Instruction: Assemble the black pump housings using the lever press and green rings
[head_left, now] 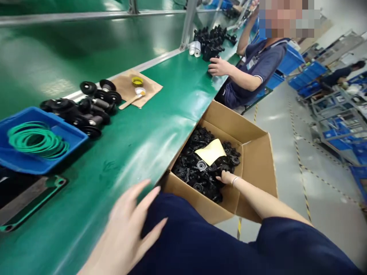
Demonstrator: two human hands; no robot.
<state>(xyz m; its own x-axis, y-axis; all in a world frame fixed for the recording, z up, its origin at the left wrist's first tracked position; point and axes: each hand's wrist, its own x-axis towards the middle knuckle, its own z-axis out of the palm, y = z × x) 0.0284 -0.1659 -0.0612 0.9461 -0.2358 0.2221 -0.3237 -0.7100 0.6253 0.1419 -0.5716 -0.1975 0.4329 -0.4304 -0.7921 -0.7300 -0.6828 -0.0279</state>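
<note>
Tray (pixel 28 164): blue plastic, rectangular, holding green rubber rings (pixel 37 140), far left on the green table (pixel 160 99).
Left hand (pixel 126 229): spread flat, empty, at the table edge.
Box (pixel 258 152): brown cardboard, beside the table, full of black round plastic parts (pixel 195 172).
Right hand (pixel 226 177): inside the box, fingertips among the parts; grip cannot be told.

Matt brown cardboard box (pixel 255 160) holds black, seemingly plastic parts (pixel 200 172); the green table (pixel 160 114) is glossy.

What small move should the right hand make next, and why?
Probably close the right hand on one of the black parts: it rests on the heap in the cardboard box, and the left hand is open and empty.
</note>
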